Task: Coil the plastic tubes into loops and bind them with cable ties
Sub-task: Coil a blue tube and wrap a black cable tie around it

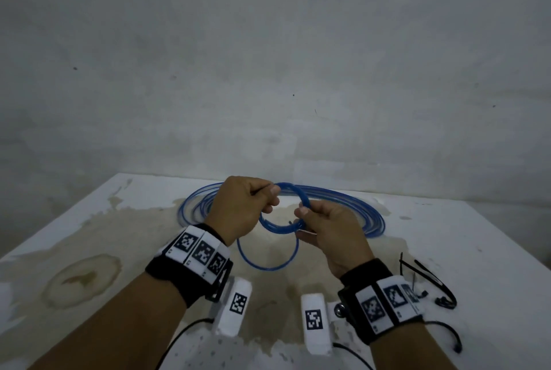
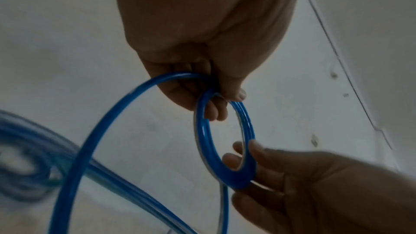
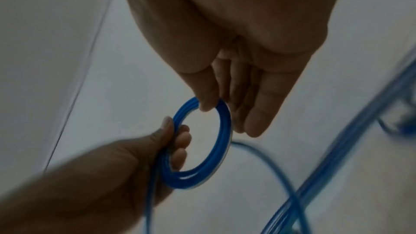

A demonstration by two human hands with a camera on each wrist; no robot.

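blue tube coil | pinched: left hand, right hand | above table

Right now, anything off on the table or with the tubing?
Nothing damaged. The table top is stained and its white coating has flaked in patches. Both hands, left hand and right hand, hold a small blue coil; the remaining tubing lies loosely looped behind.

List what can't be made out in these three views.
- Turn count of the small blue plastic tube coil: the left hand and right hand cover parts in the head view; both wrist views are blurred.
- Free end of the tube: not traceable in any view.
- Large loose blue tube pile: partly behind the hands.
- Black cable ties: too small to count; one is cut off by the right wristband.
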